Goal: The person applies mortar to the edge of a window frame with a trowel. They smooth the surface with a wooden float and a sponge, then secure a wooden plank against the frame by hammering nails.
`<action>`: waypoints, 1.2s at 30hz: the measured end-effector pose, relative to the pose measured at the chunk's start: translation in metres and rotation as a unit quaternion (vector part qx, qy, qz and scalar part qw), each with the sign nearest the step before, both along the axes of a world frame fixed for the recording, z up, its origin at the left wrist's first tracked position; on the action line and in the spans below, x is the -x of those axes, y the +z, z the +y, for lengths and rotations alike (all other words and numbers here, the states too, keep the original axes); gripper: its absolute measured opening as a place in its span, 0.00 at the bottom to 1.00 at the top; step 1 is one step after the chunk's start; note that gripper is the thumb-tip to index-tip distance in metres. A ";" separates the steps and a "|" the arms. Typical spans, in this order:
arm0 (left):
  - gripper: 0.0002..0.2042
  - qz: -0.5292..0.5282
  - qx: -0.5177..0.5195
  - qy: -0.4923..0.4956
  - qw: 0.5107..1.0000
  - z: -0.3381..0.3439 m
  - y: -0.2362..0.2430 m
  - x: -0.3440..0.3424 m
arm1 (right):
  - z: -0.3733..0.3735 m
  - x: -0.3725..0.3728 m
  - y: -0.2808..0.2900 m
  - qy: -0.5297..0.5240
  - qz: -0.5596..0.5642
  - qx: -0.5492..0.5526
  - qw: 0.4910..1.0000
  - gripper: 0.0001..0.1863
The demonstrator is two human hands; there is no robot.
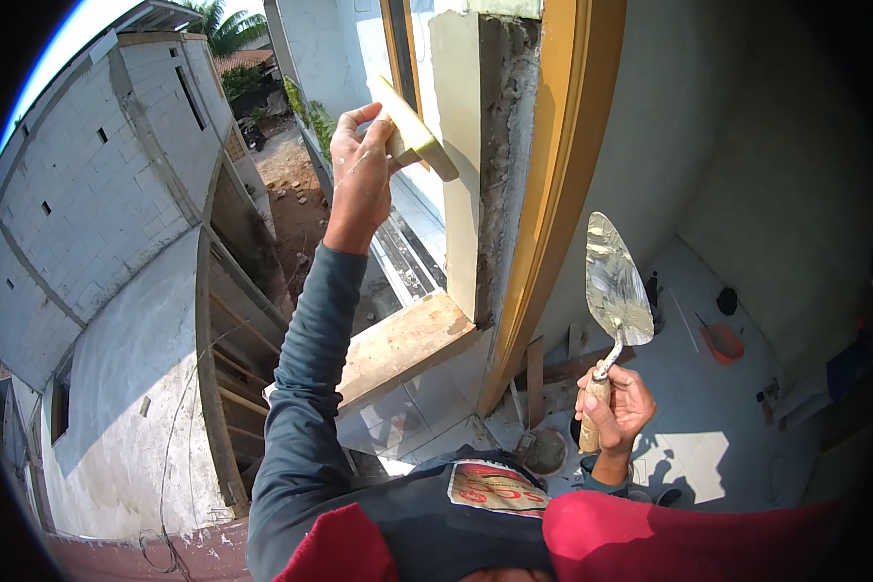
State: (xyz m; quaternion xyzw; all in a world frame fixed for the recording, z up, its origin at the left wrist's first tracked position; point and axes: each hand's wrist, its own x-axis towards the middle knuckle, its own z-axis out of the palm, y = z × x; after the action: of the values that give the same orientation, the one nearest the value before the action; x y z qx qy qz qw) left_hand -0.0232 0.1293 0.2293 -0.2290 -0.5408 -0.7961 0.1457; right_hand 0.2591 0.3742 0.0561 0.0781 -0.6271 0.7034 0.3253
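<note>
My left hand is raised and closed round a yellow plastering float, its long flat board tilted. The float is beside a smooth grey plastered strip of the wall edge; whether it touches the plaster I cannot tell. Lower on the right, my right hand grips the wooden handle of a pointing trowel. The trowel's leaf-shaped blade points up, smeared with grey mortar. Between the plastered strip and an orange-brown wooden frame runs a band of rough mortar.
Below the plastered strip, a wooden board lies on the ledge. A round bucket stands near my body, and an orange container sits on the floor at right. Outside on the left are a block building and a concrete slab.
</note>
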 end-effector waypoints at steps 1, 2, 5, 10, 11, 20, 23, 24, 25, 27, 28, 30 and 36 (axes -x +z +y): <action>0.15 -0.022 -0.006 0.002 1.000 0.000 -0.026 0.000 | 0.000 -0.003 0.000 -0.009 -0.016 -0.001 1.000 0.18; 0.16 -0.041 0.009 0.028 0.999 0.004 -0.048 -0.001 | 0.000 -0.003 -0.001 -0.008 -0.009 -0.002 1.000 0.18; 0.17 -0.082 0.008 0.025 0.996 0.021 -0.090 0.004 | 0.002 -0.005 -0.003 -0.016 -0.014 0.003 1.000 0.17; 0.17 0.023 -0.037 0.009 0.999 0.036 -0.006 0.010 | 0.009 -0.008 -0.005 -0.034 -0.014 -0.013 0.999 0.17; 0.17 0.067 -0.035 0.007 0.997 0.037 0.025 0.016 | 0.009 -0.009 -0.005 -0.036 -0.011 -0.017 0.999 0.17; 0.31 0.388 0.032 -0.148 0.909 -0.014 0.096 0.122 | 0.002 -0.005 -0.003 -0.012 -0.017 -0.007 1.000 0.17; 0.27 0.185 -0.025 -0.068 0.980 -0.013 0.058 0.072 | 0.005 -0.007 -0.002 -0.015 -0.015 -0.012 1.000 0.17; 0.16 0.179 -0.028 0.019 0.983 0.004 0.050 0.010 | 0.010 -0.010 -0.004 -0.025 -0.024 -0.014 0.999 0.17; 0.15 0.149 -0.031 0.011 0.988 -0.005 0.024 0.006 | 0.009 -0.009 -0.006 -0.023 -0.027 -0.017 0.999 0.17; 0.12 0.070 -0.012 0.021 0.997 -0.018 -0.025 -0.004 | 0.007 -0.009 -0.005 -0.016 -0.032 -0.019 0.999 0.17; 0.12 0.057 -0.008 0.005 0.998 -0.020 -0.056 -0.003 | 0.006 -0.009 -0.005 -0.013 -0.039 -0.017 0.999 0.17; 0.13 -0.047 0.017 0.002 0.999 -0.015 -0.128 0.001 | 0.007 -0.011 -0.001 -0.021 -0.043 -0.026 0.998 0.17; 0.13 -0.228 0.064 0.037 0.971 -0.018 -0.269 -0.031 | 0.005 -0.017 0.003 -0.018 -0.109 -0.020 0.994 0.19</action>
State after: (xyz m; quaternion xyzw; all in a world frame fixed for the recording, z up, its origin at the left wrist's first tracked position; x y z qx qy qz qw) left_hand 0.0077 0.1114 -0.0401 -0.0301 -0.6173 -0.7855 0.0327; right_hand 0.2765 0.3796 0.0591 -0.0039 -0.6738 0.6894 0.2661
